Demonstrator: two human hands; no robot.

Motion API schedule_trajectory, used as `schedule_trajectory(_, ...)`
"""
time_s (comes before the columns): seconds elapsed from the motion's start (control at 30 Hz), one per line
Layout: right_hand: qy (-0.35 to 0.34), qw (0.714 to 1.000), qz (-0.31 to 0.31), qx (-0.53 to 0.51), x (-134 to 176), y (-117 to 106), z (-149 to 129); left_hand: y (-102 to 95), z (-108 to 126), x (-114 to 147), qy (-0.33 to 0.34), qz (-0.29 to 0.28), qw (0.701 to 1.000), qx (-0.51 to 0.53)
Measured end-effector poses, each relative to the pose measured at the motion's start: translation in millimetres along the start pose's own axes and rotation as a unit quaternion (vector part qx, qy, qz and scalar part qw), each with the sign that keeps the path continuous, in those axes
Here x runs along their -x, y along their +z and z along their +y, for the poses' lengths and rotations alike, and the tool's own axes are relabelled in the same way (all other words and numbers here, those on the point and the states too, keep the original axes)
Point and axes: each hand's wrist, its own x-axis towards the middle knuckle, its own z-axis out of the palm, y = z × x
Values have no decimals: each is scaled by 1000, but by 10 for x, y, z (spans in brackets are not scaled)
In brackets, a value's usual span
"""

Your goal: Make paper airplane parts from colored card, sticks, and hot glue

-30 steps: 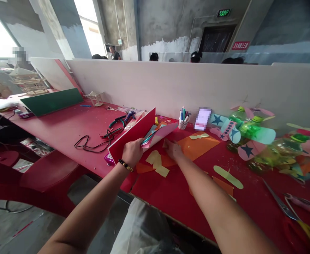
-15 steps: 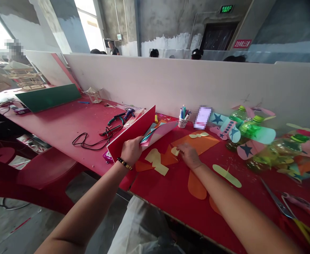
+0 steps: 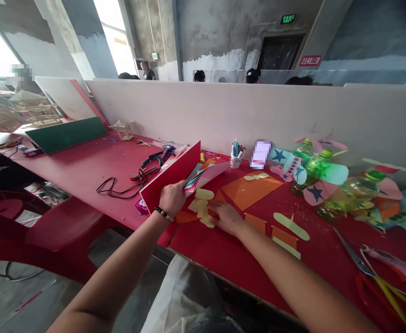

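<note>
My left hand (image 3: 173, 200), a beaded bracelet at its wrist, is closed on a bundle of coloured paper sheets (image 3: 212, 176), pink outermost. A red board (image 3: 175, 169) stands upright beside that hand. My right hand (image 3: 226, 217) lies low over the table, its fingertips pinched at the edge of pale yellow paper cutouts (image 3: 203, 195) that overlap one another. Orange paper (image 3: 248, 192) with a small yellow bow-shaped cutout (image 3: 256, 176) lies behind this hand. Orange strips (image 3: 255, 224) and a long rounded yellow cutout (image 3: 291, 226) are near the right forearm.
Scissors (image 3: 355, 254) lie at the right. Decorated green plastic bottles (image 3: 319, 164) stand at the back right, beside a phone (image 3: 260, 155) and a cup of pens (image 3: 236, 161). Pliers (image 3: 151, 158) and a black cable (image 3: 111, 187) lie left of the red board. A white partition (image 3: 175, 104) runs behind.
My right hand has moved left and nearer, from the orange paper to the yellow cutouts. The yellow pieces now lie differently, and orange strips show near the forearm. The left hand keeps its hold.
</note>
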Motion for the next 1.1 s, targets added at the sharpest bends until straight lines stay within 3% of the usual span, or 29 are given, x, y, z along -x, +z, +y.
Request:
schedule_trajectory(0.17, 2, 995, -82, 57, 139, 24, -121, 17, 0, 6, 6, 0, 1000, 0)
schedule_trajectory(0.33, 26, 996, -34, 77, -7, 58, -172, -26, -35, -49, 12, 38, 999, 7)
schedule_trajectory(0.4, 53, 994, -53, 74, -130, 88, -175, -41, -38, -70, 15, 45, 999, 8)
schedule_trajectory(0.5, 96, 989, -97, 56, -349, 149, -187, -31, -11, -67, 23, 43, 999, 10)
schedule_trajectory(0.6, 107, 991, -75, 40, -512, 191, -227, 18, 38, -9, 34, 31, 999, 11)
schedule_trajectory(0.7, 108, 992, -52, 32, -488, 168, -268, 91, 73, 91, 50, 8, 999, 9)
schedule_trajectory(0.87, 47, 998, 15, 23, 38, -52, -264, 229, 103, 289, 92, -44, 995, -2)
schedule_trajectory(1.1, 69, 992, 85, -66, 1252, -451, -154, 350, 286, 521, 145, -127, 980, -37)
